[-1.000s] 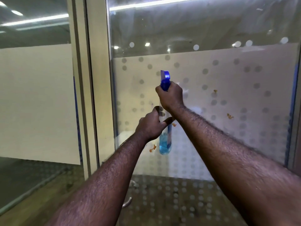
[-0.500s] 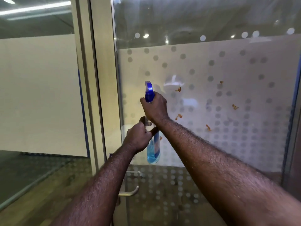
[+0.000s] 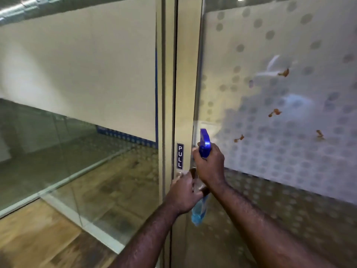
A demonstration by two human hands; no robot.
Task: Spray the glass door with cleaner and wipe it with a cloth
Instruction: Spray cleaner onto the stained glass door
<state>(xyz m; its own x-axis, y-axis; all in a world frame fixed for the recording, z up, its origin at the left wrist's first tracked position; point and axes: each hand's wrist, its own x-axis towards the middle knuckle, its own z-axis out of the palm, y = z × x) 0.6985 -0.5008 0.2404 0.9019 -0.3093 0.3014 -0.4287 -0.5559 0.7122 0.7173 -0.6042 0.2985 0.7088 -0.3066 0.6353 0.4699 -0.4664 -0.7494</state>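
blurred glass door [image 3: 270, 113]; both hands [image 3: 209, 165] hide spray bottle [image 3: 204, 142].

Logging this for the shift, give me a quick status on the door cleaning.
Right hand on spray bottle trigger head, left hand steadying its body. Orange smudges on glass door. No cloth visible.

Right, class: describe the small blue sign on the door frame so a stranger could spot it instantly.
Find the pale metal door frame left of the dotted frosted glass door. Just left of the spray bottle, a narrow dark blue sign reads PULL vertically in white, the only lettering there.
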